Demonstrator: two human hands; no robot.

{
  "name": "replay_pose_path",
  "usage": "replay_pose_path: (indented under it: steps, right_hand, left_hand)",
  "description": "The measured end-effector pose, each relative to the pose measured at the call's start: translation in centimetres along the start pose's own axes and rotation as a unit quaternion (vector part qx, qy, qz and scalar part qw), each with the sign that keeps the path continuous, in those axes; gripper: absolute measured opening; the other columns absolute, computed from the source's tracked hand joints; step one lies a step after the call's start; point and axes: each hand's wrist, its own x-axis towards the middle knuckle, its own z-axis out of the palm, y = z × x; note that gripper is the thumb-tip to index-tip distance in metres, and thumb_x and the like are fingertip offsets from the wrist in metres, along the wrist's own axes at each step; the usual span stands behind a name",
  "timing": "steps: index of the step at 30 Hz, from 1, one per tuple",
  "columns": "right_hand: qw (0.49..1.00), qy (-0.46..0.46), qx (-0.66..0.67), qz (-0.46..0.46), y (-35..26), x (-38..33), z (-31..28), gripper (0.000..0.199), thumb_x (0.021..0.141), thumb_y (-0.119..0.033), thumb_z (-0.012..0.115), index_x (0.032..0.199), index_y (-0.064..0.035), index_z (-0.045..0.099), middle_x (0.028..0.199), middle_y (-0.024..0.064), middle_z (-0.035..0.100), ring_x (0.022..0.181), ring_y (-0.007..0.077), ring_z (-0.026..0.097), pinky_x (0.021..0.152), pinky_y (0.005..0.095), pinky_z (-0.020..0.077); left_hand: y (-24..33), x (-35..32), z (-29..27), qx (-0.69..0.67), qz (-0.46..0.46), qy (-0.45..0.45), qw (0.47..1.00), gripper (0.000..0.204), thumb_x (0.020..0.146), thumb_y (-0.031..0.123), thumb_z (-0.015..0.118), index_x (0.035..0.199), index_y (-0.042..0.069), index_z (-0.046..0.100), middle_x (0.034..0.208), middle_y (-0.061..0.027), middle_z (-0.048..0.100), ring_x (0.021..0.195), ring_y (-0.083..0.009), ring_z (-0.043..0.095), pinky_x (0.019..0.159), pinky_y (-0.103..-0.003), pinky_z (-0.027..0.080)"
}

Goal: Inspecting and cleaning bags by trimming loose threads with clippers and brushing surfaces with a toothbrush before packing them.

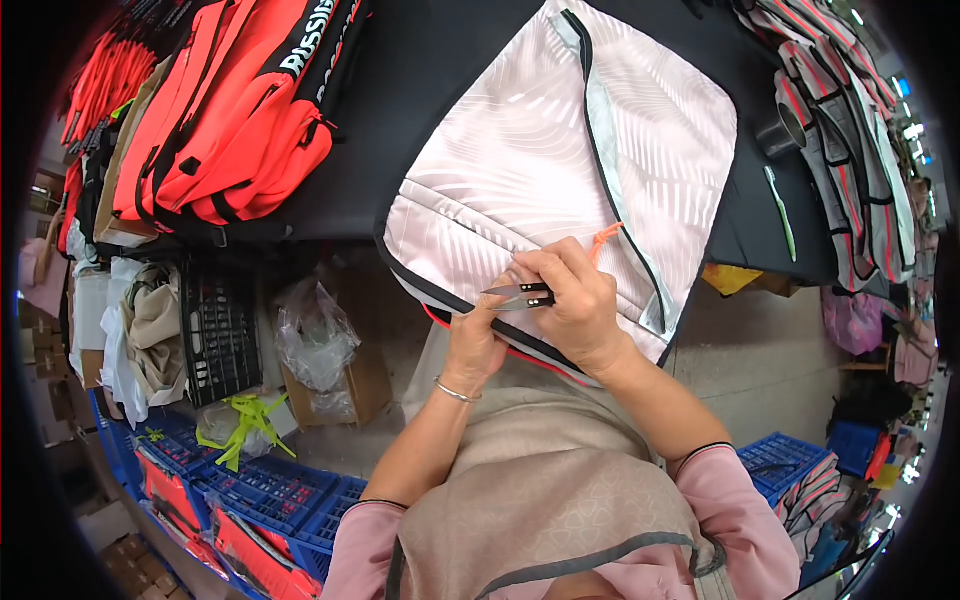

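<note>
Dark worktable [440, 60] carries a pale patterned backpack [520, 160] overhanging its near edge. At that overhanging edge, the right hand [575, 300] clenches small thread snips [518, 294], and the left hand [472, 340] pinches the backpack's dark-piped rim just below them.

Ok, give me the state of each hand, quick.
Left hand: closed on the lower edge of the pale backpack.
Right hand: closed, holding thread snips.

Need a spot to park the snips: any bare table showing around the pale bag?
Bare black table lies between the red bags and the pale bag, and a narrower strip runs right of it, by the green toothbrush. The left end and the far right are piled. The right hand holds the snips.
</note>
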Motion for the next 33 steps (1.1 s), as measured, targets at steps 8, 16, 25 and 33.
replay_pose_path:
  steps: [8,16,25,33]
  right_hand:
    - [0.964,-0.138,0.188,0.13,2.1,0.8,-1.9,0.007,0.088,0.002,0.061,0.088,-0.0027,0.056,0.085,0.0042,0.047,0.071,0.0117,0.047,0.064,0.0244,0.0394]
    - [0.971,-0.083,0.132,0.182,1.3,2.0,-5.5,0.026,0.079,-0.007,0.079,0.099,-0.0011,0.064,0.086,0.0029,0.056,0.075,0.0104,0.052,0.071,0.0235,0.045]
    - [0.981,-0.189,-0.042,-0.017,0.8,4.6,-5.6,0.028,0.074,-0.015,0.081,0.095,-0.0042,0.066,0.084,0.0072,0.063,0.075,0.0204,0.062,0.067,0.0301,0.0506]
    - [0.946,-0.245,-0.107,-0.184,2.0,7.5,-4.5,0.025,0.073,-0.026,0.077,0.087,-0.0095,0.064,0.079,0.0027,0.06,0.073,0.0227,0.057,0.065,0.0328,0.0472]
  left_hand:
    - [1.5,0.5,2.3,0.014,0.021,0.033,0.999,0.043,0.09,0.011,0.069,0.129,0.001,0.053,0.121,-0.0073,0.06,0.11,-0.019,0.058,0.098,-0.035,0.047]
    - [2.2,1.5,1.8,-0.059,-0.028,-0.018,0.998,0.047,0.093,0.023,0.065,0.131,-0.001,0.05,0.125,-0.0133,0.06,0.117,-0.027,0.058,0.103,-0.043,0.045]
    - [2.6,1.5,1.7,-0.071,-0.04,-0.048,0.996,0.045,0.094,0.026,0.064,0.128,-0.002,0.053,0.123,-0.013,0.062,0.114,-0.0264,0.06,0.102,-0.042,0.046]
    - [2.1,1.7,0.6,-0.072,-0.043,-0.03,0.996,0.044,0.094,0.026,0.064,0.127,-0.002,0.054,0.123,-0.013,0.062,0.114,-0.0255,0.06,0.102,-0.041,0.045]
